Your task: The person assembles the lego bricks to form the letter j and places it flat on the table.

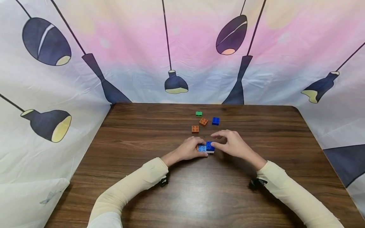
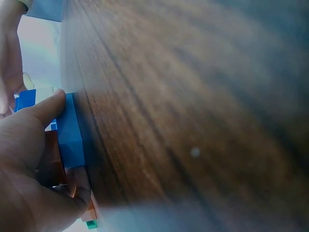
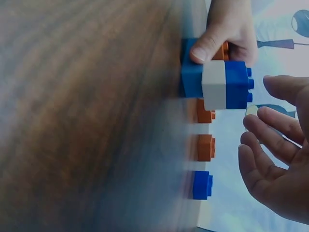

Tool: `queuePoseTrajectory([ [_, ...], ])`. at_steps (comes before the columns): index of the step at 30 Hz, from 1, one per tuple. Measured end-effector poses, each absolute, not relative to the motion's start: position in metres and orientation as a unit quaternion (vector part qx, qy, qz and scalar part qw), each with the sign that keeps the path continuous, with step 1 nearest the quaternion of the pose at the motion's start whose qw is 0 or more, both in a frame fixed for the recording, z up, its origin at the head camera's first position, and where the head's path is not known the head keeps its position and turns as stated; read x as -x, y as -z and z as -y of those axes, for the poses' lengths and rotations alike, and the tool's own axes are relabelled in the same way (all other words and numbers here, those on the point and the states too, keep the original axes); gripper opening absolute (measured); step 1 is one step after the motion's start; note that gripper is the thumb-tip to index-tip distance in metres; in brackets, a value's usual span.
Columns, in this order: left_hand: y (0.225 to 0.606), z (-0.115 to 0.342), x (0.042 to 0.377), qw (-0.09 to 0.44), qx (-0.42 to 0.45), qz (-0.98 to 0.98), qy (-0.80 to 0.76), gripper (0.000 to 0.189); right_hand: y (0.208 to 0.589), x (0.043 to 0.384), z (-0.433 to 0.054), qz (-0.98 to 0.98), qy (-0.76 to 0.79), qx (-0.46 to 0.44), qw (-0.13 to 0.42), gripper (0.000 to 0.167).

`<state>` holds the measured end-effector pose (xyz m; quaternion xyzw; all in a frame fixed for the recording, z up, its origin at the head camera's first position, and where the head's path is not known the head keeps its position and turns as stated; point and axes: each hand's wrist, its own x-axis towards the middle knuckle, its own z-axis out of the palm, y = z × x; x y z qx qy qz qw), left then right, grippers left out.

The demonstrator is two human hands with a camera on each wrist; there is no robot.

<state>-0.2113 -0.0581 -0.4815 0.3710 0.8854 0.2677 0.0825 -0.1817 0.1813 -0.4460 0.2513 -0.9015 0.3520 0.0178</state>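
Low on the table, a long blue building brick forms the base of a small stack. An orange brick sits on its left part. On the right part stands a white brick with a dark blue brick on top, studs showing. My left hand grips the base brick, its thumb along the near side and fingers round the far side. Beside the dark blue brick is my right hand; the right wrist view shows its thumb and fingers spread, apart from the stack, holding nothing.
Beyond the hands lie loose bricks: two orange ones, a dark blue one and a small green one. The dark wooden table reaches back to a hanging printed cloth.
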Motion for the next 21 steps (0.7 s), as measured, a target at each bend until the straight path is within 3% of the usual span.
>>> queuePoseTrajectory([
  [21, 0.479, 0.059, 0.209, 0.092, -0.359, -0.893, -0.257, 0.045, 0.452, 0.242, -0.193, 0.913, -0.375, -0.159, 0.036, 0.049],
])
